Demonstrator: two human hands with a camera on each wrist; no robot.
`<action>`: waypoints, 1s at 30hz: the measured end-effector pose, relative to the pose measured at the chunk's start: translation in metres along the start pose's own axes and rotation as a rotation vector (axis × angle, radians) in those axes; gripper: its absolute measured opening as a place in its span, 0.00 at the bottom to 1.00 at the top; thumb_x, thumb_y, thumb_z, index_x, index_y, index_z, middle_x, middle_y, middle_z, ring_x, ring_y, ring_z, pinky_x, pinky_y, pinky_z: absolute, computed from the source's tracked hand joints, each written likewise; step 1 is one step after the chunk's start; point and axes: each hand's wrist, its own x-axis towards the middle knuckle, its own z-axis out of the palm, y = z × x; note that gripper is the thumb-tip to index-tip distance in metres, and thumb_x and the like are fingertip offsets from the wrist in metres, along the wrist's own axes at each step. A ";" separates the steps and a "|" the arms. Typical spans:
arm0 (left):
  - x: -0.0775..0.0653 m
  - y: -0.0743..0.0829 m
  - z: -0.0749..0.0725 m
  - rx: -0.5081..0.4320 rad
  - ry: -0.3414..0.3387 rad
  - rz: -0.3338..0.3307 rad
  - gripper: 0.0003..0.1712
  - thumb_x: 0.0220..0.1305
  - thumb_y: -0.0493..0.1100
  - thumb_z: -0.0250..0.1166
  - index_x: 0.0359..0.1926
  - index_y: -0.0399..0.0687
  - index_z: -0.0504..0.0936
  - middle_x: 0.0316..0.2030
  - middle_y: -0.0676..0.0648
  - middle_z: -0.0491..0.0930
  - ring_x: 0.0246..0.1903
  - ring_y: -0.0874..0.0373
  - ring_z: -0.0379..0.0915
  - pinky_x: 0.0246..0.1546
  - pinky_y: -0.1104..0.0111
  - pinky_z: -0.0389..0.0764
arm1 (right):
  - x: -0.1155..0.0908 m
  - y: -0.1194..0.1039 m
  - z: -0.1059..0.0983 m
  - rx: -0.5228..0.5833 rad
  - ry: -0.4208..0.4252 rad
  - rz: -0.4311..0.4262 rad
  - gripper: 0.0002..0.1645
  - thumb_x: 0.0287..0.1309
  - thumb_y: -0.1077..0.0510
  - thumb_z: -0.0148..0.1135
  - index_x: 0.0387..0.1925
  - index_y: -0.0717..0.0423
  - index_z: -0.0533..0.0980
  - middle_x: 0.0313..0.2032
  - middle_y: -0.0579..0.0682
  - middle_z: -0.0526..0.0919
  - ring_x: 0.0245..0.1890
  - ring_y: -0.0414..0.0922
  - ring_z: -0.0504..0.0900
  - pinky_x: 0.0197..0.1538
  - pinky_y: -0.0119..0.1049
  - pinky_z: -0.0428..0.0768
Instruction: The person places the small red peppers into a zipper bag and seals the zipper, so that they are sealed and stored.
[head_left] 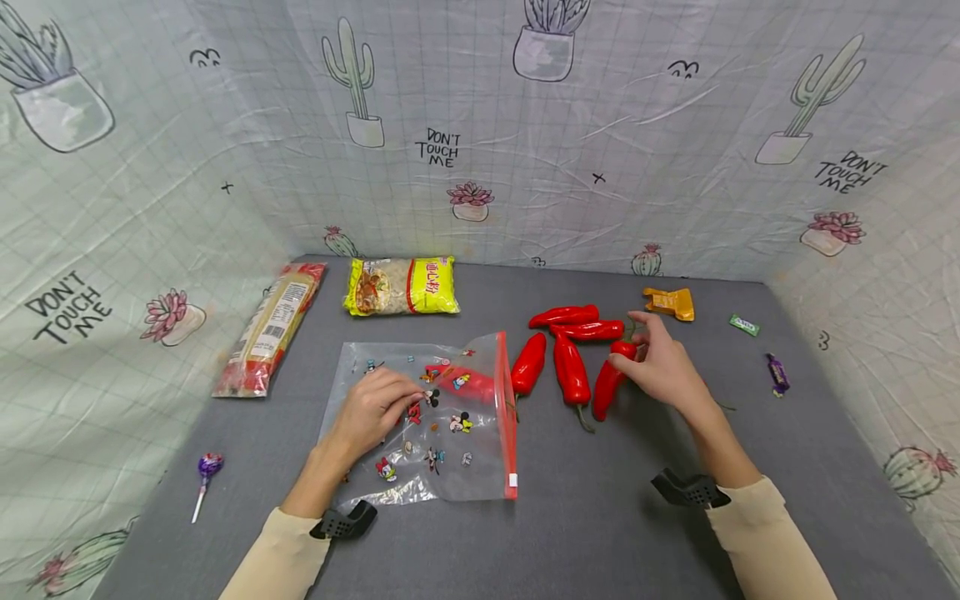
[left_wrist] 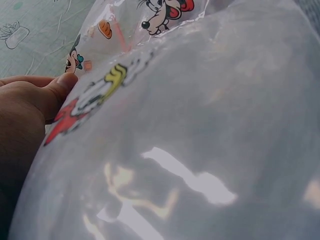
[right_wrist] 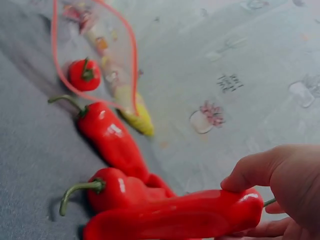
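Head view has your left hand [head_left: 375,408] pinching the clear bag [head_left: 480,471] between thumb and fingers — its red-edged mouth faces right, with one red pepper [head_left: 472,383] inside. Your right hand [head_left: 663,362] pinches a second pepper [head_left: 609,385] near its stem end (plain in the right wrist view) — beside four loose peppers [head_left: 572,371] on the grey surface [head_left: 555,542].

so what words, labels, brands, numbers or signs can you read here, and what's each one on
"DON'T TOUCH ME": cloth, three times in the head view.
"通心粉", probably: yellow pack.
Too small or blurred: print on the long pack, green wrapper and purple wrapper.
Bag: cartoons, no words I can make out.
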 end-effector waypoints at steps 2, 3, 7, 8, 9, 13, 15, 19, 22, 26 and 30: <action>0.000 0.000 0.000 0.001 0.002 0.002 0.07 0.49 0.37 0.72 0.31 0.51 0.86 0.30 0.55 0.84 0.34 0.61 0.77 0.39 0.67 0.76 | -0.003 0.000 -0.003 0.028 0.017 -0.006 0.44 0.55 0.47 0.62 0.68 0.54 0.53 0.47 0.58 0.76 0.40 0.49 0.73 0.37 0.36 0.74; 0.000 0.000 0.000 0.001 0.002 0.002 0.07 0.49 0.37 0.72 0.31 0.51 0.86 0.30 0.55 0.84 0.34 0.61 0.77 0.39 0.67 0.76 | -0.004 0.001 -0.004 0.043 0.020 -0.008 0.44 0.55 0.46 0.62 0.68 0.54 0.53 0.47 0.58 0.76 0.40 0.48 0.73 0.37 0.34 0.73; 0.001 0.001 0.001 0.004 0.000 0.000 0.06 0.49 0.37 0.72 0.31 0.51 0.86 0.30 0.55 0.84 0.34 0.61 0.77 0.38 0.67 0.76 | -0.011 0.001 -0.011 0.098 0.020 0.003 0.43 0.56 0.44 0.62 0.67 0.54 0.56 0.49 0.56 0.76 0.42 0.47 0.71 0.38 0.32 0.73; 0.001 0.001 0.001 0.004 -0.001 -0.002 0.06 0.49 0.37 0.72 0.31 0.51 0.86 0.30 0.55 0.84 0.34 0.61 0.77 0.38 0.67 0.76 | -0.012 0.000 -0.012 0.109 0.020 0.005 0.42 0.56 0.43 0.62 0.67 0.54 0.57 0.50 0.56 0.76 0.42 0.47 0.71 0.38 0.32 0.73; 0.001 0.000 0.001 0.005 -0.003 -0.003 0.06 0.49 0.37 0.72 0.31 0.51 0.86 0.30 0.55 0.84 0.34 0.61 0.77 0.38 0.67 0.76 | -0.014 0.000 -0.014 0.117 0.021 0.009 0.40 0.57 0.42 0.61 0.65 0.54 0.59 0.49 0.56 0.76 0.43 0.47 0.71 0.39 0.32 0.73; 0.000 0.000 0.000 0.006 -0.005 -0.006 0.07 0.49 0.36 0.72 0.31 0.51 0.86 0.31 0.55 0.84 0.34 0.61 0.76 0.38 0.66 0.76 | -0.018 -0.001 -0.016 0.162 0.023 0.021 0.31 0.57 0.40 0.60 0.58 0.49 0.69 0.44 0.51 0.76 0.40 0.46 0.72 0.38 0.32 0.73; 0.000 0.000 0.000 0.005 -0.004 -0.008 0.07 0.49 0.36 0.72 0.31 0.51 0.86 0.30 0.55 0.84 0.34 0.61 0.76 0.38 0.66 0.76 | -0.020 -0.001 -0.015 0.208 0.015 0.026 0.28 0.57 0.41 0.61 0.56 0.48 0.72 0.42 0.49 0.75 0.37 0.45 0.73 0.36 0.33 0.74; 0.000 0.000 0.000 0.008 -0.004 -0.011 0.07 0.50 0.37 0.71 0.32 0.51 0.86 0.30 0.55 0.84 0.34 0.61 0.76 0.37 0.67 0.75 | -0.023 -0.002 -0.011 0.367 -0.017 0.044 0.29 0.56 0.43 0.63 0.56 0.48 0.71 0.43 0.45 0.76 0.36 0.42 0.78 0.37 0.33 0.79; -0.001 0.001 0.000 0.009 -0.005 -0.012 0.07 0.50 0.37 0.71 0.32 0.51 0.86 0.30 0.55 0.84 0.34 0.61 0.76 0.37 0.68 0.75 | -0.024 -0.003 -0.006 0.493 -0.043 0.045 0.30 0.56 0.45 0.64 0.57 0.52 0.70 0.43 0.44 0.77 0.36 0.40 0.81 0.39 0.32 0.81; -0.001 0.001 -0.001 0.008 -0.005 -0.014 0.07 0.50 0.37 0.71 0.32 0.51 0.87 0.30 0.55 0.84 0.34 0.62 0.76 0.37 0.68 0.75 | -0.026 -0.005 0.003 0.590 -0.058 0.044 0.29 0.56 0.46 0.64 0.56 0.56 0.72 0.39 0.42 0.80 0.36 0.41 0.81 0.40 0.30 0.81; 0.000 0.001 -0.001 0.006 -0.005 -0.013 0.06 0.50 0.37 0.71 0.32 0.51 0.86 0.30 0.55 0.84 0.34 0.62 0.76 0.38 0.68 0.75 | -0.025 -0.006 0.015 0.613 -0.050 0.059 0.26 0.55 0.46 0.66 0.52 0.54 0.74 0.36 0.40 0.81 0.36 0.49 0.80 0.40 0.35 0.82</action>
